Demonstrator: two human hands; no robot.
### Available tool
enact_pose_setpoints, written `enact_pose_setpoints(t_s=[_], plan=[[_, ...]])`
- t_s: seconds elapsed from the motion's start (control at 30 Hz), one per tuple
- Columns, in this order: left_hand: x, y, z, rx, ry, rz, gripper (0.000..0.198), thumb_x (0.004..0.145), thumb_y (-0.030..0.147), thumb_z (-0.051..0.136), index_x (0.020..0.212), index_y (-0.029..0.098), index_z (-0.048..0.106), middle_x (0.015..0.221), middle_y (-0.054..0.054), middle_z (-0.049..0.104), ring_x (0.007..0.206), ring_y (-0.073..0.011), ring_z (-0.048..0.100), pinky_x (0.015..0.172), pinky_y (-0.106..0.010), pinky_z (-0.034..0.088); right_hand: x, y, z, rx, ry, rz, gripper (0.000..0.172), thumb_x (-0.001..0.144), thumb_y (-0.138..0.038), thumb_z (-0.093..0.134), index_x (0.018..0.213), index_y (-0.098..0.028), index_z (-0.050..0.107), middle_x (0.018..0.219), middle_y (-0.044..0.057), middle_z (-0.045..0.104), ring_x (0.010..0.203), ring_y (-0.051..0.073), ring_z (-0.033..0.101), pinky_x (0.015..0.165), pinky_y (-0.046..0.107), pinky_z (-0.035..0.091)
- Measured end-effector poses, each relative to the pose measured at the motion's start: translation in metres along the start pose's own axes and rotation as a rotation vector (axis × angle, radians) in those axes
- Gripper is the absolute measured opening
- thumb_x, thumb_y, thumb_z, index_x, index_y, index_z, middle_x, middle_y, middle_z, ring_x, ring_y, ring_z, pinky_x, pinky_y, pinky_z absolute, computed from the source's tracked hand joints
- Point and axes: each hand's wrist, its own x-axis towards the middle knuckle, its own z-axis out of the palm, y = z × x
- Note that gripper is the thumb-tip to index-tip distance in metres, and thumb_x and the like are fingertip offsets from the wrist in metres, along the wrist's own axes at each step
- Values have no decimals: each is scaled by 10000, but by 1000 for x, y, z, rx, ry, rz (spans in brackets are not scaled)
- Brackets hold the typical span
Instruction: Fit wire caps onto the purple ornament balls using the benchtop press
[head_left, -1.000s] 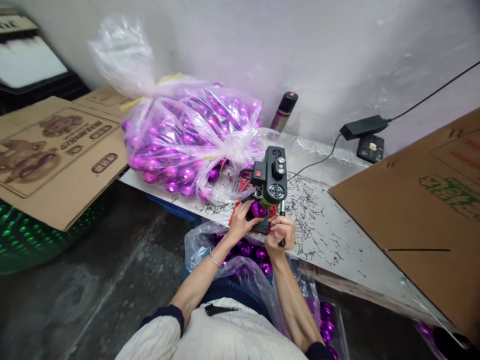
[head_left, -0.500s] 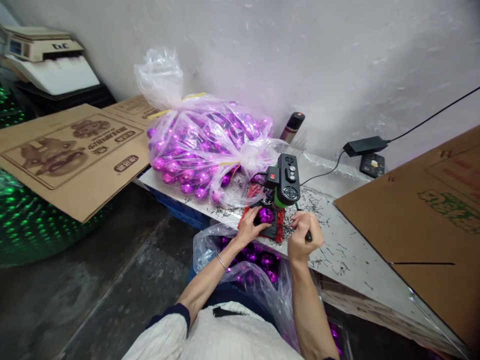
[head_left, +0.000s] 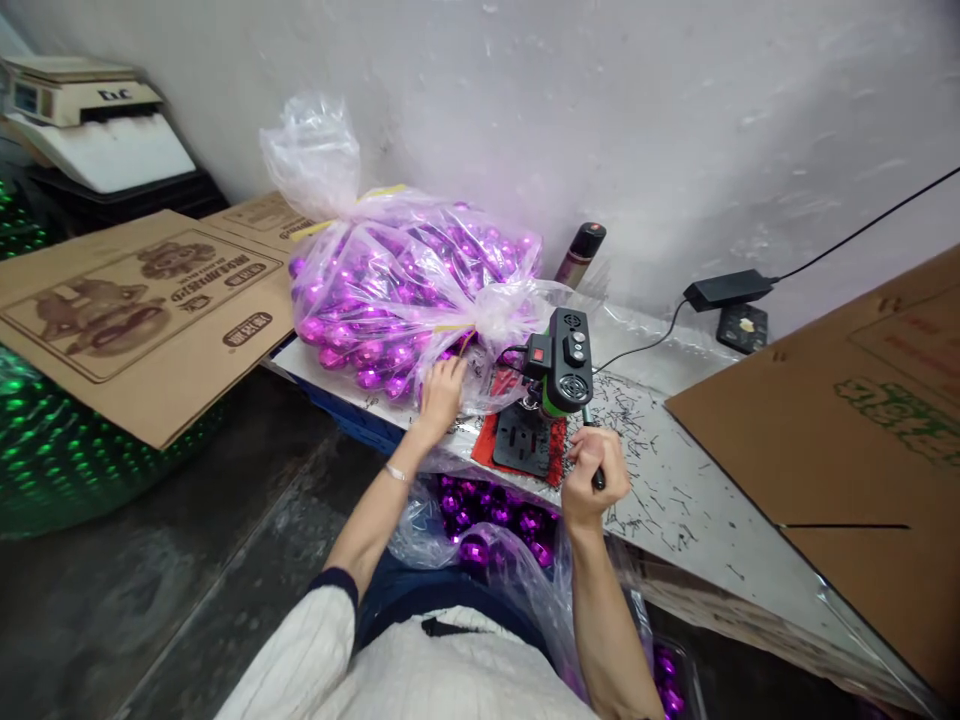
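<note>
My right hand (head_left: 598, 475) is closed around the black-ended lever handle of a small black bench drill press (head_left: 572, 360). The press's slotted black base plate (head_left: 520, 445) is bare and rests on a red cloth (head_left: 484, 442). My left hand (head_left: 441, 398) reaches with fingers stretched out to the mouth of a clear plastic bag (head_left: 491, 312) of shiny purple faceted balls (head_left: 369, 352); its fingertips are partly hidden by the plastic. Below the table edge, more purple balls (head_left: 487, 505) lie in a plastic-lined bin in front of me.
Black shreds (head_left: 637, 425) litter the white tabletop (head_left: 675, 480). A spray can (head_left: 581, 255) stands behind the press, and a power adapter (head_left: 730, 290) hangs on its cord. Cardboard boxes flank both sides, one box flap (head_left: 172, 330) at left and one carton (head_left: 847, 430) at right.
My left hand has left the base plate and moved left to the bag. The purple ball is gone from the plate. My right hand keeps its hold on the lever.
</note>
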Motion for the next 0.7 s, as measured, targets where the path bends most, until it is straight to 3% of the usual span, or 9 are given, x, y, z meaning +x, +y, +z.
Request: enact_pose_setpoints(t_s=[0.07,0.13,0.33,0.43,0.5,0.6,0.7], plan=[[39,-15,-4,82,-73,-52,423,924,43,433,1268,103,672,1306,-266,660,1262,-386,606,1086,-570,445,0,0,-1,-10,-10,-5,361,1018,-215,488,661,-215,539,686,9,601,692,157,613,662,321,464],[61,-24,-4,101,-101,-70,385,903,37,461,1211,92,685,1265,-288,665,1251,-411,610,1081,-599,436,-1,0,-1,-16,-13,-8,355,1015,-205,481,665,-216,542,691,11,607,694,161,614,669,326,466],[72,-33,-2,127,-126,-109,389,924,104,545,1302,83,635,1288,-291,662,1263,-430,607,1067,-584,448,-1,0,-2,-29,-35,-43,335,1007,-172,472,680,-219,532,699,7,611,699,158,617,659,320,448],[67,-35,-10,38,-132,-95,533,869,215,728,1378,121,598,1278,-233,694,1206,-396,657,1028,-504,511,-1,0,-2,-24,-46,-48,323,1003,-156,475,690,-218,529,718,6,618,697,149,612,665,313,446],[57,-34,-16,-140,-82,-63,611,831,300,805,1388,159,597,1297,-190,704,1164,-351,687,1005,-457,546,-1,0,-2,-15,-45,-45,316,1000,-158,479,696,-218,536,718,6,619,696,152,613,670,316,450],[29,-21,-21,-444,-19,-34,650,801,424,843,1372,210,620,1318,-135,710,1083,-289,720,954,-410,587,-2,0,0,-2,-28,-32,312,997,-167,485,695,-221,543,707,6,616,693,162,614,669,325,453],[-7,-1,-13,-686,-52,-89,680,790,516,838,1369,229,625,1248,-103,736,984,-243,746,879,-370,616,-2,0,0,-6,-18,-33,310,997,-171,485,697,-223,544,700,5,615,689,164,614,660,326,454]])
